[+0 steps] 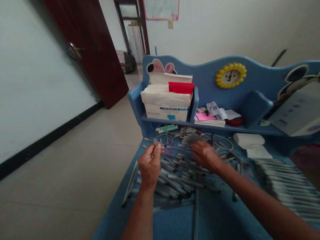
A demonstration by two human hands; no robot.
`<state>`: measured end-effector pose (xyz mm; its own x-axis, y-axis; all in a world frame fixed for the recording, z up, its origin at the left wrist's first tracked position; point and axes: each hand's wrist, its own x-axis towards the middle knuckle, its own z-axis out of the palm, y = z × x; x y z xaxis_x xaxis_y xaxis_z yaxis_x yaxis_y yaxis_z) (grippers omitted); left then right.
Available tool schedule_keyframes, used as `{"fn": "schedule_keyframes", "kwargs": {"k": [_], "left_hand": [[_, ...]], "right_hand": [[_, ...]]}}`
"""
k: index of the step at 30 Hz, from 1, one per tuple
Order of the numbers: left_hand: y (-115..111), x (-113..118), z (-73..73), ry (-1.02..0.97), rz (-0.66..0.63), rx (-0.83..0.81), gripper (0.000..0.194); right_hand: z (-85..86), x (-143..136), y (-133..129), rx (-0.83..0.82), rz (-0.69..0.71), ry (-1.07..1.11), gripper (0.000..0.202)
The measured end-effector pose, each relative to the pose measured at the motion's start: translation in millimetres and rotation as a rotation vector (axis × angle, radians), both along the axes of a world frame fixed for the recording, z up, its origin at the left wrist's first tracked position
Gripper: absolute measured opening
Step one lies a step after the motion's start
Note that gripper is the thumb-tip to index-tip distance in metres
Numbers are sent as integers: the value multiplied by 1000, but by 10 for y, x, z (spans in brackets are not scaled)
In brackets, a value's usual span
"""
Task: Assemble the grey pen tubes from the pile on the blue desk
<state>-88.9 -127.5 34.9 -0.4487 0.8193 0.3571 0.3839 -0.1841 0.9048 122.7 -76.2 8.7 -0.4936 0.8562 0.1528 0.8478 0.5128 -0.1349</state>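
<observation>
- Many slim tubes [172, 183] lie piled on the blue tabletop [172, 221]; likely light, stiff, slippery, best held mid-length.
- Left hand [150, 163]: fingers pinch a small pale piece [156, 141].
- Right hand [205, 154]: fingers bend over farther tubes; cannot tell whether they grip.

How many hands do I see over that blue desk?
2: the left hand, pinching a small clear piece, and the right hand, over the pens farther right. No other hands show.
</observation>
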Motion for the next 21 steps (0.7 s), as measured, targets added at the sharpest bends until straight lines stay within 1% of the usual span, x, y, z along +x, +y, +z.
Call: {"fn": "schedule_keyframes", "kwargs": {"k": [1,3,4,6,8,10,13,16,21], "left_hand": [[-6,3,2,10,8,11,27],[-17,7,3,27,21,32,27],[-20,7,3,33,25,41,27],[-21,2,2,35,31,56,27],[-16,-7,0,24,34,67,27],[-10,-18,0,14,36,72,27],[-10,-32,2,9,40,77,27],[-21,-38,5,-1,49,80,26],[-39,-33,5,-7,42,73,26]], "right_hand": [[-9,-89,-159,-6,60,14,22],[-34,-289,-461,15,238,108,24],[-49,-389,-591,18,285,141,27],[-80,-567,-780,16,292,143,33],[-112,-691,-873,23,259,123,34],[-145,-748,-892,32,215,106,31],[-195,-716,-846,45,173,89,20],[-242,-591,-754,80,146,68,16],[-282,-368,-524,93,120,12,16]]}}
